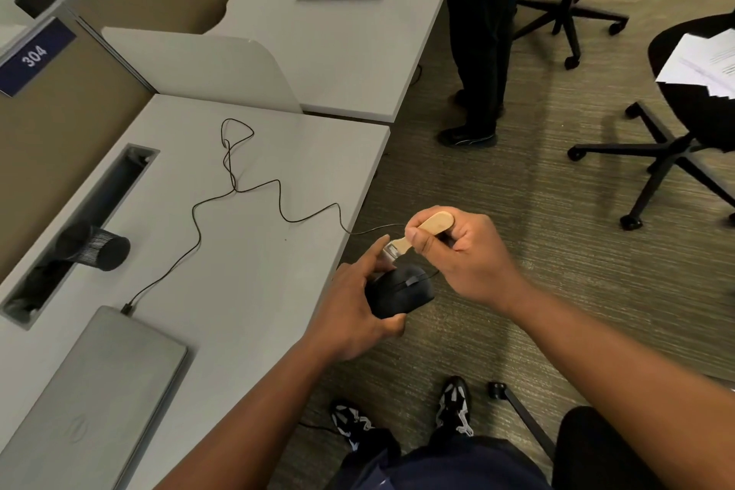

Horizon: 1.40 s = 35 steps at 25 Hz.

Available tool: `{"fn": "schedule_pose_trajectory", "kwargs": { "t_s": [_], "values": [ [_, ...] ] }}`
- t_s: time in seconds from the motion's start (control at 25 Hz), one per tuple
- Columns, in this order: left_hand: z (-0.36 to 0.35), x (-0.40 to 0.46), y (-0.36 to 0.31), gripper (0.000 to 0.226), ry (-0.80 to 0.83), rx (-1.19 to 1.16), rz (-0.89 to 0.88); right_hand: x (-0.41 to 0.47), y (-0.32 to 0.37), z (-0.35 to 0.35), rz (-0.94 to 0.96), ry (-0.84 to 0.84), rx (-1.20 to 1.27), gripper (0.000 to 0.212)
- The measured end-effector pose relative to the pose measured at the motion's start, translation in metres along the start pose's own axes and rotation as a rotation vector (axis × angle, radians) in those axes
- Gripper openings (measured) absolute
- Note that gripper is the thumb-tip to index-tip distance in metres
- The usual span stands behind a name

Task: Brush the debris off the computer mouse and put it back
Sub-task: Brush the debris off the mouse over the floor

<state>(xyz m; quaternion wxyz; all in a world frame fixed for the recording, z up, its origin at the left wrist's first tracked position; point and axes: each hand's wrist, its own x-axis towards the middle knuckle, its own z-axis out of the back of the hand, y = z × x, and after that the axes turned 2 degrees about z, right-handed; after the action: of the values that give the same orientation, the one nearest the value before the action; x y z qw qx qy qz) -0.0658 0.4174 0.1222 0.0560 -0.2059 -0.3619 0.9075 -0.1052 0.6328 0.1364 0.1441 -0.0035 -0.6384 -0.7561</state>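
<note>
While the black computer mouse (399, 292) is held in the air just past the right-hand edge of the grey desk (254, 251), over the carpeted floor (497, 211), open floor lies to the right of it, well apart from the wheeled base of a black office chair (656, 171). Its thin cable (278, 195) trails back over the desk edge in loose loops and reaches a closed grey laptop (99, 390) lying near the front of the desk. A black mesh pen cup (97, 247) lies on its side by the cable slot (79, 231) at the back of the desk, and a second person's dark trouser legs (477, 52) stand beside the neighbouring desk (338, 44). The left hand (354, 310) is closed around the mouse's side and underside, fingers curled, thumb underneath. The right hand (465, 251) pinches the wooden handle of a small brush (421, 231) between thumb and fingers (its metal ferrule shows, the bristles are mostly hidden), angled down at the mouse's upper edge.
</note>
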Motion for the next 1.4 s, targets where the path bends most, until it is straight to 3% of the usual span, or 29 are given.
{"fn": "schedule_pose_trajectory", "kwargs": {
  "t_s": [0.32,0.44,0.56,0.68,0.92,1.12,1.28,1.4],
  "values": [
    [0.000,0.000,0.001,0.119,0.008,-0.005,-0.005,0.001,-0.006,0.005,-0.019,-0.287,-0.026,0.012],
    [-0.002,0.000,0.004,0.125,0.011,-0.085,0.029,-0.002,-0.004,0.008,-0.043,-0.133,0.118,0.007],
    [-0.003,-0.001,0.003,0.111,0.020,-0.139,0.036,-0.003,-0.006,0.002,-0.076,0.010,0.250,0.006],
    [-0.001,0.001,0.000,0.100,0.014,-0.153,0.024,-0.003,-0.014,-0.002,-0.092,-0.110,0.248,0.009],
    [0.001,0.002,-0.001,0.110,0.017,-0.227,0.027,-0.002,-0.018,-0.002,-0.093,-0.350,0.178,0.015],
    [0.000,0.002,-0.002,0.085,0.016,-0.229,0.057,-0.001,-0.010,-0.004,-0.182,-0.114,0.504,0.011],
    [0.002,0.001,-0.004,0.107,0.025,-0.216,0.033,0.000,-0.020,-0.004,-0.188,-0.278,0.308,0.015],
    [0.003,0.003,-0.003,0.109,0.004,-0.230,0.039,-0.004,-0.020,-0.001,-0.125,-0.350,0.326,0.015]
  ]
}}
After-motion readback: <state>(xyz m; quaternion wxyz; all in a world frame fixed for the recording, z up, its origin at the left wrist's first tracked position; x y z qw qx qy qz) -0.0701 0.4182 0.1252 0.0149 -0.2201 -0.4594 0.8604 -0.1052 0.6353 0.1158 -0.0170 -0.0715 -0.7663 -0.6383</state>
